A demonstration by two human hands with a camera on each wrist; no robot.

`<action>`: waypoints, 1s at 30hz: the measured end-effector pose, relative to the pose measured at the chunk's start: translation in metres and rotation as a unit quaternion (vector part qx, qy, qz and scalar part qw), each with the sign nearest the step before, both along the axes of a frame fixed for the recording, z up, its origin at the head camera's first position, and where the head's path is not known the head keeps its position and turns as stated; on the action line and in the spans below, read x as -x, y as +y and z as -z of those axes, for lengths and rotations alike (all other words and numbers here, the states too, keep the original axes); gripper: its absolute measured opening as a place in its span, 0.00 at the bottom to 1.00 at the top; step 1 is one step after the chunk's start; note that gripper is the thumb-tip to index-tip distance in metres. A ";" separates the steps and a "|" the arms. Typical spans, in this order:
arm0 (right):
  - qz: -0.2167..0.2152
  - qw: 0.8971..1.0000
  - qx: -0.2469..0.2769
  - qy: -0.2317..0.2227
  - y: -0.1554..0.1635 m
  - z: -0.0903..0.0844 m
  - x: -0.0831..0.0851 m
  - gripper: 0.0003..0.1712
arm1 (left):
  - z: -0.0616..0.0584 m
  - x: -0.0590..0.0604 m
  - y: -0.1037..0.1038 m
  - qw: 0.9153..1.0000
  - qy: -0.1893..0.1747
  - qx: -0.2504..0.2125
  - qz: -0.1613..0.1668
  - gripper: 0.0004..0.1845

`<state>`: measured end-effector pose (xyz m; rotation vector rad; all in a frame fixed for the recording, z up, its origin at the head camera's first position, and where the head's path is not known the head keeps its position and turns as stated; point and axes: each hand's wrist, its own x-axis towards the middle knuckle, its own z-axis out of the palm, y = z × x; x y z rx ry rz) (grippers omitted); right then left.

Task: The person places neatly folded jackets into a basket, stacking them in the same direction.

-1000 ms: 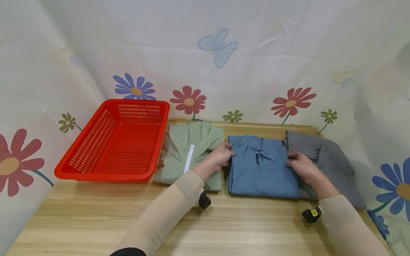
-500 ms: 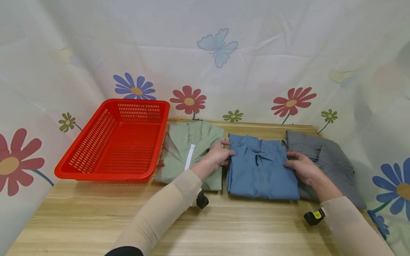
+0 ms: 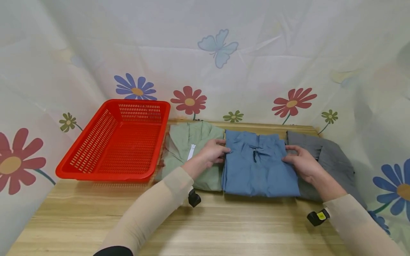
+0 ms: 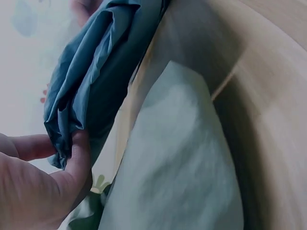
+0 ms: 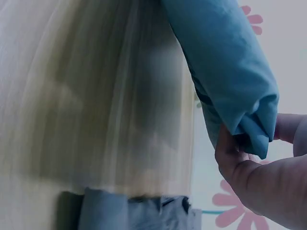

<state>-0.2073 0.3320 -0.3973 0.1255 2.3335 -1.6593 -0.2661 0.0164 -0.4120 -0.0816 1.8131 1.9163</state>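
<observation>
The left hand (image 3: 214, 152) pinches the left edge of the folded blue shirt (image 3: 257, 167), its fingers (image 4: 79, 158) curled round the cloth. The right hand (image 3: 301, 164) grips the right edge likewise. The shirt sits toward the bench's (image 3: 205, 227) far edge, between a folded green garment (image 3: 184, 142) and a folded grey garment (image 3: 333, 156). A red basket (image 3: 96, 170) stands at the far left corner.

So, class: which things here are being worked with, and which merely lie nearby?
In hand:
- folded blue shirt, gripped at its sides by left hand and right hand

Lying about:
- green garment
- grey garment
- red basket
- wooden table
</observation>
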 end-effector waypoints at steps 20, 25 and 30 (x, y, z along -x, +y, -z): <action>-0.036 0.999 -0.007 0.031 -0.054 -0.042 0.006 0.39 | -0.031 -0.005 -0.055 1.000 -0.001 -0.023 -0.008 0.31; -0.038 0.999 0.006 0.033 -0.073 -0.051 0.010 0.38 | -0.039 -0.004 -0.072 1.000 0.008 -0.001 -0.011 0.31; -0.046 0.998 0.034 0.032 -0.090 -0.057 0.016 0.38 | -0.047 -0.004 -0.092 0.999 0.024 0.022 -0.014 0.31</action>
